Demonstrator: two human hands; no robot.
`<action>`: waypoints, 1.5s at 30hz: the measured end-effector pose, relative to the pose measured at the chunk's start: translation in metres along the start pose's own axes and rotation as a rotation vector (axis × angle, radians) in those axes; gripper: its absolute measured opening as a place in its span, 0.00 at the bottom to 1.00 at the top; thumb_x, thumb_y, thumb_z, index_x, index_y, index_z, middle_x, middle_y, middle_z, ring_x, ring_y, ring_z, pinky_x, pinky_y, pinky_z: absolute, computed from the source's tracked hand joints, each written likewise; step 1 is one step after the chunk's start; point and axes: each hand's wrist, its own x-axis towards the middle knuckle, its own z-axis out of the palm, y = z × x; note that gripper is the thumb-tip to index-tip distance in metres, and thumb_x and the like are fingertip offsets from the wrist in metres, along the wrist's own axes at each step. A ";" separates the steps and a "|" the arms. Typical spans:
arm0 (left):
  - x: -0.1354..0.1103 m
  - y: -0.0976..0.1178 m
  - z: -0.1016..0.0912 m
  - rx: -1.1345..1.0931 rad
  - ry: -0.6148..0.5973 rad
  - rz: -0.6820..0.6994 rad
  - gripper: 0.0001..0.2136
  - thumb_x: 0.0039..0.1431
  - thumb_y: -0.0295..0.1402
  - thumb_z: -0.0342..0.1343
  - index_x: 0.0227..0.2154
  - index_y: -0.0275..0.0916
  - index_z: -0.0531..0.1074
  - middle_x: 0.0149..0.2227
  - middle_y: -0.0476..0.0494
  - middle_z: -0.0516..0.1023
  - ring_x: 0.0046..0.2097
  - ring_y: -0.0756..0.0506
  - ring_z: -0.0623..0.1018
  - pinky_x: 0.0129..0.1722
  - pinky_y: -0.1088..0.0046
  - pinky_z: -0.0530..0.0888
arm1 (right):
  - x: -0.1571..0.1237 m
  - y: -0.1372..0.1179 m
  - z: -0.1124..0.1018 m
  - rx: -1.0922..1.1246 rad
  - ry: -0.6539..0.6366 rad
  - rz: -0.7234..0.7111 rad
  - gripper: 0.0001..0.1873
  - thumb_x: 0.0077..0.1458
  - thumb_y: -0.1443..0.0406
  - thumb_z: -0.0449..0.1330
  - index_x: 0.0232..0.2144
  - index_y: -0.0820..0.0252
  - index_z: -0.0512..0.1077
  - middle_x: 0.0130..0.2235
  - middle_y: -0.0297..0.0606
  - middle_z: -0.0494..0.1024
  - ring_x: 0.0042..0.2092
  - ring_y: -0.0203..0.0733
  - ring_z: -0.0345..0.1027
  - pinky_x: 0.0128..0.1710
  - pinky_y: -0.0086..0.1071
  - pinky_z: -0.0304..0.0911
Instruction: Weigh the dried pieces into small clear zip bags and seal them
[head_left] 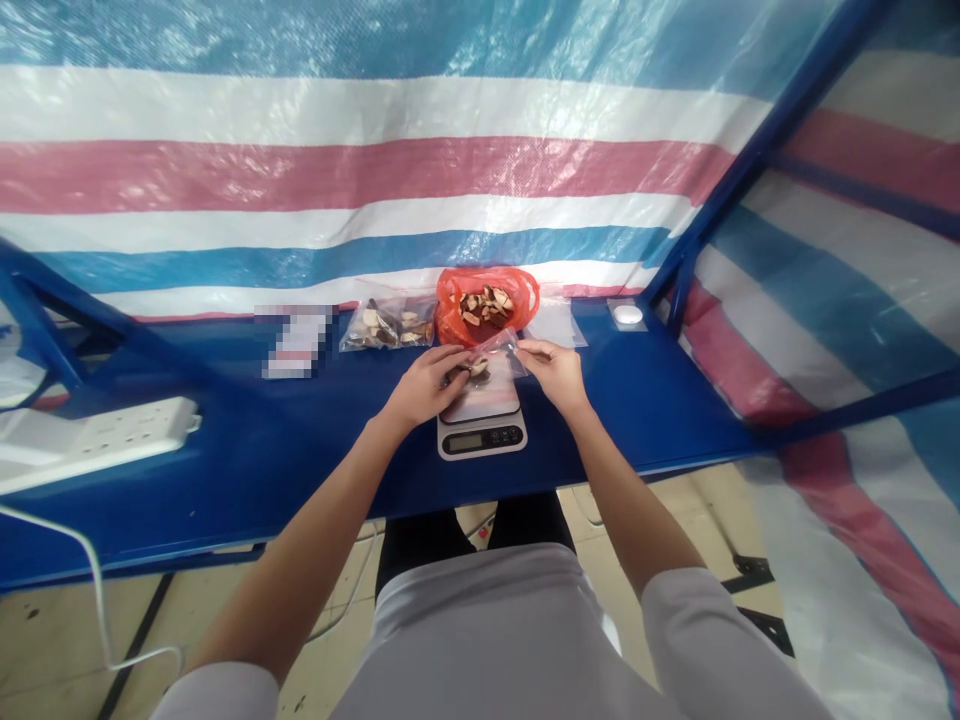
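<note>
Clear plastic bag (491, 362) pinched at edge by fingers of right hand (559, 378); left hand's (424, 386) fingers curved against filled end, grip unclear. Bag over scale (482, 440). Beyond: red bag (451, 326) of pieces, on blue worktop (322, 425).

small clear plastic bag (498, 345), slanting over the platform of a white digital scale (483, 441), brown-and-cream sliced pieces (478, 371) bunched toward the bag's lower left, scale lying flat, grey display and dark button panel along its near edge, reading illegible
</note>
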 end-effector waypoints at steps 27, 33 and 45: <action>0.048 0.035 -0.013 -1.082 0.303 -0.555 0.19 0.48 0.49 0.69 0.32 0.37 0.80 0.33 0.43 0.83 0.33 0.45 0.81 0.34 0.70 0.76 | 0.054 -0.045 0.001 0.275 -0.227 -0.114 0.20 0.42 0.52 0.74 0.37 0.55 0.82 0.43 0.37 0.85 0.47 0.47 0.79 0.52 0.43 0.74; 0.048 0.036 0.000 -1.167 0.468 -0.592 0.18 0.46 0.47 0.70 0.29 0.37 0.77 0.30 0.45 0.82 0.32 0.47 0.80 0.37 0.69 0.77 | 0.057 -0.024 0.015 0.479 -0.227 0.188 0.25 0.36 0.48 0.75 0.33 0.57 0.80 0.35 0.36 0.85 0.40 0.45 0.81 0.44 0.41 0.78; 0.050 -0.005 0.017 -1.133 0.517 -0.492 0.18 0.47 0.47 0.70 0.29 0.37 0.77 0.26 0.50 0.78 0.27 0.51 0.75 0.29 0.74 0.74 | 0.057 0.000 0.039 0.531 -0.280 0.248 0.22 0.39 0.50 0.75 0.32 0.57 0.81 0.33 0.34 0.84 0.34 0.41 0.79 0.39 0.36 0.77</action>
